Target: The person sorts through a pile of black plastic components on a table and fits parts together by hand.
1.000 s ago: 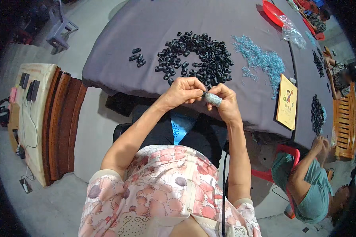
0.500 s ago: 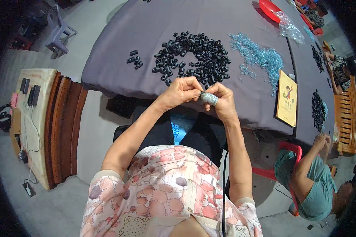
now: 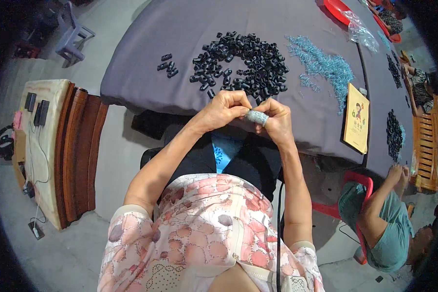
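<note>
My blouse [image 3: 199, 233]: pink and red rounded patches on white, some purple-grey spots, beige trim. My trousers [image 3: 258, 160]: black. Wrap [image 3: 256, 117] on my right hand [image 3: 276, 121]: mottled pale grey. Small tubular parts [image 3: 263, 61]: all black. Tiny pieces [image 3: 326, 65]: blue, silvery glints. Tablecloth [image 3: 170, 29]: plain purplish grey. Booklet [image 3: 356, 119]: yellow, coloured cartoon on cover. Basin [image 3: 337, 10]: red. Nearby person [image 3: 392, 248]: teal clothes; red chair [image 3: 366, 183]. Bench [image 3: 427, 153]: yellow-brown.

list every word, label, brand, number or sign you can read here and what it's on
Yellow booklet: small printing around and below a cartoon figure, too blurred to quote.
Black pieces: no lettering can be made out.
</note>
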Available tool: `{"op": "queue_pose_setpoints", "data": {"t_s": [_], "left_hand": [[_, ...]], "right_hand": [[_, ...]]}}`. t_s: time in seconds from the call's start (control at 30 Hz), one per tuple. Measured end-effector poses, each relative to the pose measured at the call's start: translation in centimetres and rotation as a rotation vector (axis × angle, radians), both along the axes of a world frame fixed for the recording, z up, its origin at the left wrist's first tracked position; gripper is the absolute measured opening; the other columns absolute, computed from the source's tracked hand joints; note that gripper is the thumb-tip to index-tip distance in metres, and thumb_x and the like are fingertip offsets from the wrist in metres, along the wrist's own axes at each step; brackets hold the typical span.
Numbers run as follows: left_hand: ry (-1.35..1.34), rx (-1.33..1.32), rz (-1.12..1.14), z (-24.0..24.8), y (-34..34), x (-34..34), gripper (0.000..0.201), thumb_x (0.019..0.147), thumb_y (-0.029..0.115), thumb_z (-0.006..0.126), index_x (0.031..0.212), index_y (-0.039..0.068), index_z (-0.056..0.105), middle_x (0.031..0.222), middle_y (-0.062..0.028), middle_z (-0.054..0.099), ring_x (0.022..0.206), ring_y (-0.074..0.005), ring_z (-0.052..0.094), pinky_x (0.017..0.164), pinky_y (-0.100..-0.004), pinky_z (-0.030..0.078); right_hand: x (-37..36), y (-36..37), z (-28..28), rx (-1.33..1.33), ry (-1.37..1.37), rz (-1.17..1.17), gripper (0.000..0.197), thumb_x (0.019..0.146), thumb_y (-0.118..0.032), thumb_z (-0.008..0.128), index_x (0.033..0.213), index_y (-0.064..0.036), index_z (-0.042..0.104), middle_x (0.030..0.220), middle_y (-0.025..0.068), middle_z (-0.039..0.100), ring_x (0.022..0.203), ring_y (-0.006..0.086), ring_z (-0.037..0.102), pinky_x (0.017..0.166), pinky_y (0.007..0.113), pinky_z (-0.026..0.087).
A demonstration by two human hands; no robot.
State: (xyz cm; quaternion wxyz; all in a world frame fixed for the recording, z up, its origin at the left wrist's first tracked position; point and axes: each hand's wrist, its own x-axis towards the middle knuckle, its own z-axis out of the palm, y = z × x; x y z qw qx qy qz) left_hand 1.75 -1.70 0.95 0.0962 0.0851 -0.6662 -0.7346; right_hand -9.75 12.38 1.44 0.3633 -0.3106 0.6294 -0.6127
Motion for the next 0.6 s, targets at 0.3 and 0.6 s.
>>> {"op": "queue_pose_setpoints", "data": {"t_s": [0.3,0.6], "left_hand": [[0.007,-0.148,0.041,-0.13,0.18,0.03,0.003,0.078,-0.002,0.057,0.077,0.0,0.059,0.067,-0.0002,0.056,0.064,-0.0061,0.051,0.058,-0.0232,0.043],[0.043,-0.222,0.037,-0.14,-0.09,-0.12,0.006,0.083,0.001,0.055,0.083,0.001,0.061,0.072,0.0017,0.056,0.067,-0.0039,0.051,0.059,-0.0202,0.041]], "right_hand": [[0.23,-0.09,-0.06,-0.007,0.062,-0.008,0.011,0.074,0.01,0.058,0.071,-0.0005,0.059,0.065,0.005,0.063,0.048,0.006,0.054,0.038,0.02,0.042],[0.4,-0.47,-0.2,-0.017,0.043,-0.036,0.008,0.079,0.006,0.059,0.074,-0.0007,0.059,0.067,0.0058,0.064,0.049,0.0065,0.056,0.041,0.02,0.045]]}}
